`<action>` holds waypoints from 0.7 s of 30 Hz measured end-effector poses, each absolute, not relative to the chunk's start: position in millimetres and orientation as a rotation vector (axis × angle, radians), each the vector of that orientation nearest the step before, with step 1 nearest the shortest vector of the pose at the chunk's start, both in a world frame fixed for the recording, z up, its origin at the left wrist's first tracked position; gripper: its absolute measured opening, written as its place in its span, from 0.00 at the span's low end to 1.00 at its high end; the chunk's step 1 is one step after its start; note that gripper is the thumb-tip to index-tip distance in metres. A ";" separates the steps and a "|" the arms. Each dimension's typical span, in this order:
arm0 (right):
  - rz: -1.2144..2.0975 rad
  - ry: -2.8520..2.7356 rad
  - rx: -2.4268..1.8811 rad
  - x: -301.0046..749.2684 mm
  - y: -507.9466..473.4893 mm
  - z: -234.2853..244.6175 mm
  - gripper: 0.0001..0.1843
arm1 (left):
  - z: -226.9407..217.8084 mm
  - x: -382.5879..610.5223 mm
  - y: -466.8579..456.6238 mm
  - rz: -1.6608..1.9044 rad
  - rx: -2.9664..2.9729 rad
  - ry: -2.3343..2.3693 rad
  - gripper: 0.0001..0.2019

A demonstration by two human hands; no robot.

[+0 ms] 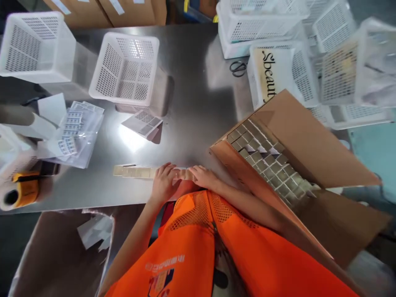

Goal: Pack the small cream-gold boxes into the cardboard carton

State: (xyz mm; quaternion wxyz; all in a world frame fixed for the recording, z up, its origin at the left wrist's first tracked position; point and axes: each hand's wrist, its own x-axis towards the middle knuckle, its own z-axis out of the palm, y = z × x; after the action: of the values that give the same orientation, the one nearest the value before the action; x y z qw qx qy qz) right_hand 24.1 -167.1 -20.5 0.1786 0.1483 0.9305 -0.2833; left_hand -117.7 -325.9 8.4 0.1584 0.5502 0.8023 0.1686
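Head: box row (pixel 134 171) along table (pixel 93 197) edge.

- Bright orange vest (pixel 247 255), sleeveless, of smooth cloth over most of the chest.
- Mesh (pixel 192 214) panels of the same orange at the top of the vest, with small round holes.
- Logo (pixel 163 272) printed on one side of the chest: pale lettering above a small block emblem in several colours.
- The vest is open down the middle; a dark garment (pixel 222 272) with a pale print shows in the gap.
- Forearms (pixel 247 204) bare.
- Left hand (pixel 163 183) and right hand (pixel 202 176) bare.
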 end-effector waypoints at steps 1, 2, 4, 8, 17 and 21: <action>-0.809 2.640 0.439 28.4 -163.9 -12.7 0.22 | 12.3 -117.1 -321.8 0.532 1.626 2.234 0.13; -0.822 2.654 0.454 35.4 -159.9 -0.2 0.21 | 17.7 -115.3 -317.3 0.576 1.681 2.164 0.17; -0.874 2.703 0.456 55.0 -151.0 33.6 0.23 | 33.5 -107.2 -304.8 0.621 1.788 2.016 0.24; -0.980 2.885 0.456 99.6 -127.3 106.6 0.24 | 89.1 -81.5 -262.4 0.641 1.994 1.839 0.38; -0.436 3.506 1.471 207.5 -45.7 153.2 0.24 | 149.2 -34.2 -121.3 0.814 1.923 1.850 0.32; -0.392 3.532 1.750 249.3 -16.6 119.7 0.17 | 117.6 -15.1 -69.5 0.420 1.689 1.938 0.23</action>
State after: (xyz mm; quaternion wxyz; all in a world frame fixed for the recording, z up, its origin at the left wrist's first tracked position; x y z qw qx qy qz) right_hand 249.3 -16.6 119.7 -0.3984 0.4051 0.8179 -0.0907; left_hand -15.1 -69.5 117.6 0.2652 0.6254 0.7172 0.1555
